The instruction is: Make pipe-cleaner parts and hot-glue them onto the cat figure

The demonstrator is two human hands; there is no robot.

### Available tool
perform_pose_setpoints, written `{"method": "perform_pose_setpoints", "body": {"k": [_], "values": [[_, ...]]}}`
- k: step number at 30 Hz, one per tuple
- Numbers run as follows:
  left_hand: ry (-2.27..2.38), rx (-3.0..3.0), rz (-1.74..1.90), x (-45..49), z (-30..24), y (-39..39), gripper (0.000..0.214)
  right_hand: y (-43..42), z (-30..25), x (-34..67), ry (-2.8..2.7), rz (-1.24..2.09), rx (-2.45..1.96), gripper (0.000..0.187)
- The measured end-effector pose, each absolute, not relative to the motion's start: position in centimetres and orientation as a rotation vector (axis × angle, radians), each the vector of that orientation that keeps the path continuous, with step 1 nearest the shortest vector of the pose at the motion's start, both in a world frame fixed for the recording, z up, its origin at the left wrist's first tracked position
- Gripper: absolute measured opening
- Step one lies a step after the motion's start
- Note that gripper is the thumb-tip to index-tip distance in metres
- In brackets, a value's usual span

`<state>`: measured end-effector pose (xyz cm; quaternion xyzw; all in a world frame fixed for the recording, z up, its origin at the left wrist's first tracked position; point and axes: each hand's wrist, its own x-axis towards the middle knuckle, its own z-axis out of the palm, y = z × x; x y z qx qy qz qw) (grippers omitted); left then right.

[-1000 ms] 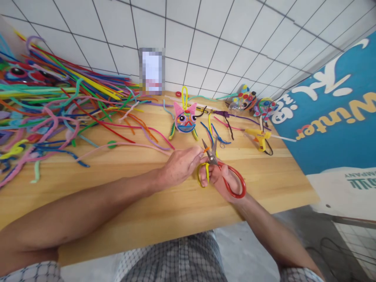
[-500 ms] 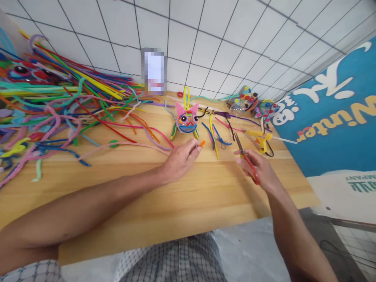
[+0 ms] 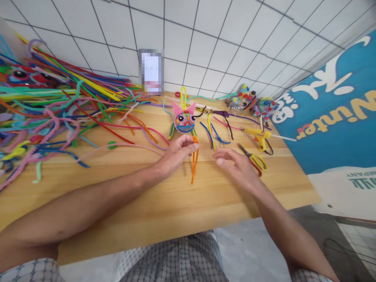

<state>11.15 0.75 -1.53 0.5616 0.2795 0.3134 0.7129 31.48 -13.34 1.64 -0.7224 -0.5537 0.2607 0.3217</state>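
Note:
Between the thumb and fingers of my left hand (image 3: 179, 153) is an orange pipe cleaner (image 3: 194, 164), its two ends hanging down over the table. My right hand (image 3: 235, 164) is held a little to the right of it, fingers apart and nothing in them. Scissors (image 3: 253, 159) with red and yellow handles lie on the table beyond my right hand. Just behind my left hand sits a round craft figure (image 3: 185, 122) with pink ears, googly eyes and a yellow loop on top.
Many coloured pipe cleaners (image 3: 96, 94) are heaped at the left. A yellow glue gun (image 3: 258, 138) lies at the right, with more decorated figures (image 3: 245, 100) behind it. Short blue pieces (image 3: 217, 135) lie mid-table. A phone (image 3: 151, 72) leans against the tiled wall.
My right hand has put the scissors down on the table and moved left toward my left hand. The orange pipe cleaner now hangs down in view from my left hand.

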Motion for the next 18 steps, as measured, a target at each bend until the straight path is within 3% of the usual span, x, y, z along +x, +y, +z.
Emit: {"method": "perform_pose_setpoints", "body": {"k": [5, 11, 16, 18], "values": [[0.619, 1.256, 0.705, 11.3, -1.8, 0.9, 0.021, -8.6, -0.6, 26.3, -1.343, 1.084, -1.555, 0.037], [0.771, 1.326, 0.77, 10.2, -1.9, 2.1, 0.026, -7.8, -0.6, 28.3, -1.38, 1.087, -1.644, 0.041], [0.839, 1.548, 0.527, 6.4, -2.8, 3.9, 0.024, -8.6, 1.4, 31.8, -1.558, 1.125, -1.704, 0.041], [0.837, 1.775, 0.527, 5.0, -2.7, 4.3, 0.037, -8.6, 1.8, 32.5, -1.623, 1.103, -1.733, 0.038]]}}
